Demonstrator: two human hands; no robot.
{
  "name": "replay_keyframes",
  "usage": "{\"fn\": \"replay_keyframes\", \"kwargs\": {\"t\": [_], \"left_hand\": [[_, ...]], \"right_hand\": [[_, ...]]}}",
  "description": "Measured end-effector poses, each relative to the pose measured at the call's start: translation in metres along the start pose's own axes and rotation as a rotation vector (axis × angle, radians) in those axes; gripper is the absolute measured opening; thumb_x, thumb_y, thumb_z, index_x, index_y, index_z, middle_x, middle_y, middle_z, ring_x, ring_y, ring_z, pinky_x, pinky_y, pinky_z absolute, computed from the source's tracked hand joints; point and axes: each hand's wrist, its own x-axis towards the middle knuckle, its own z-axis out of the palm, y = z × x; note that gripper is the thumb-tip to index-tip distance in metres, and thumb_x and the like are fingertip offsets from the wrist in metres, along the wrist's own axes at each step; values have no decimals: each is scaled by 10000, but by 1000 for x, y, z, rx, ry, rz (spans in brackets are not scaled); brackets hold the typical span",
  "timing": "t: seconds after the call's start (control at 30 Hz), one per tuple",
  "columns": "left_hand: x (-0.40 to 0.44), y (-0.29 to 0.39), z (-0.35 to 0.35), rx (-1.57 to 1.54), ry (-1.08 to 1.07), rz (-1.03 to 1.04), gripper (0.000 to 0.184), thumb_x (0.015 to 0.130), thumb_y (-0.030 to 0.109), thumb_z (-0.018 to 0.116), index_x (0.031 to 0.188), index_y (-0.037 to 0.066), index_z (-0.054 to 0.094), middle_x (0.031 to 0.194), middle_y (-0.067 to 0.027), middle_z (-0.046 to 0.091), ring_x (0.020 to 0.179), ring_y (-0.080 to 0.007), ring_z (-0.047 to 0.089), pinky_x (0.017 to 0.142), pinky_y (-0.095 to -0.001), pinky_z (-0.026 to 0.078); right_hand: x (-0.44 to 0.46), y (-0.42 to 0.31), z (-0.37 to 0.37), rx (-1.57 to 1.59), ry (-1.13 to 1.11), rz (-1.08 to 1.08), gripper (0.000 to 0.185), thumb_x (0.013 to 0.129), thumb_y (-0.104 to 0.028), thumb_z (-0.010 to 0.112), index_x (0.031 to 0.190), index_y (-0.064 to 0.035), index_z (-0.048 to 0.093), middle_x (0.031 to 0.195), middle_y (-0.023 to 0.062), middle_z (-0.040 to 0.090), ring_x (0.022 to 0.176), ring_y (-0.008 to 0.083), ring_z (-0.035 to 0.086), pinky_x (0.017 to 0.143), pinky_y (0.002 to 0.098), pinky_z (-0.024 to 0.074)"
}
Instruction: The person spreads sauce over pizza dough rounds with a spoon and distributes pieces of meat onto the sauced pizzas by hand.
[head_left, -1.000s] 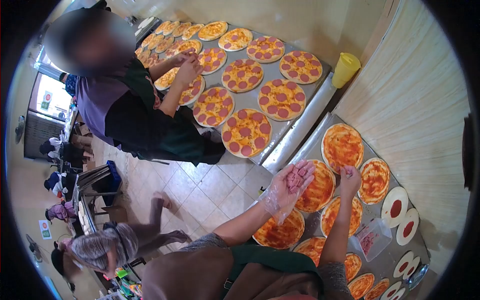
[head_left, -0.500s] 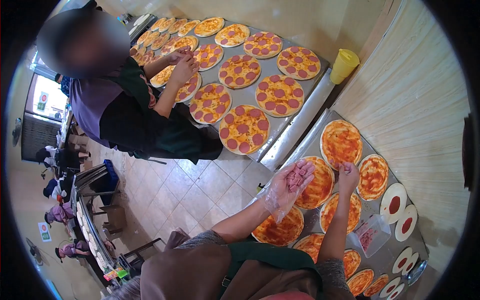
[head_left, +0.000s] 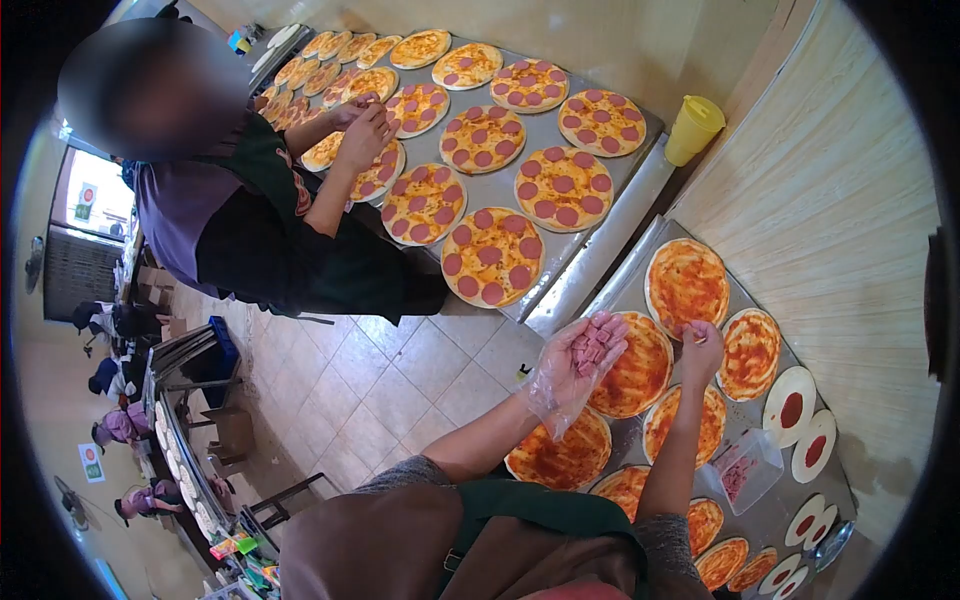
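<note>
My left hand (head_left: 562, 375), in a clear plastic glove, is cupped palm up and holds a small heap of pink diced ham (head_left: 598, 345). Beneath it lies a sauce-covered pizza (head_left: 645, 372). My right hand (head_left: 702, 350) is just to the right, its fingertips pinched together over the near edge of another sauced pizza (head_left: 688, 285); what they hold is too small to make out. A clear plastic tub (head_left: 768, 480) with more diced ham stands on the metal table below the right hand, beside the sauced pizzas.
Pale dough rounds with red sauce centres (head_left: 790, 397) and a metal ladle or bowl (head_left: 832, 543) are at the lower right. A co-worker (head_left: 250, 220) stands at the adjoining table of sausage-topped pizzas (head_left: 563, 190). A yellow lidded container (head_left: 693, 130) stands by the wall.
The view has shifted slightly. My right hand remains pinched near the upper pizza, and my left still cups the diced ham.
</note>
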Motion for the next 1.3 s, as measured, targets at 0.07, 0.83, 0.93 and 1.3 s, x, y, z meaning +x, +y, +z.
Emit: {"fn": "replay_keyframes", "kwargs": {"t": [0.07,0.83,0.93,1.3], "left_hand": [[0,2,-1,-1,0,-6,292,1009,207,512,1207,20,616,1294,-150,639,1275,-277,570,1122,-436,436],[-16,11,11,-25,-45,39,285,1003,214,542,1187,12,626,1261,-138,651,1262,-270,578,1126,-430,433],[-19,11,10,-20,-51,60,279,1000,206,544,1184,13,627,1246,-137,657,1253,-270,584,1120,-428,440],[-27,18,-4,58,-53,106,275,1015,215,519,1188,35,635,1268,-133,648,1282,-274,557,1133,-450,414]], "right_hand": [[0,2,1,8,6,-7,153,811,-126,756,906,-20,700,868,89,638,795,225,605,738,355,492],[15,46,-9,658,-86,222,268,893,-3,688,1137,89,628,981,94,670,895,145,647,797,248,561],[15,48,-11,631,-77,221,248,919,-16,668,1143,81,622,1003,106,677,886,169,678,777,253,569],[8,13,-5,251,-76,62,174,786,-118,790,910,-14,728,897,110,710,805,190,671,747,306,528]]}}
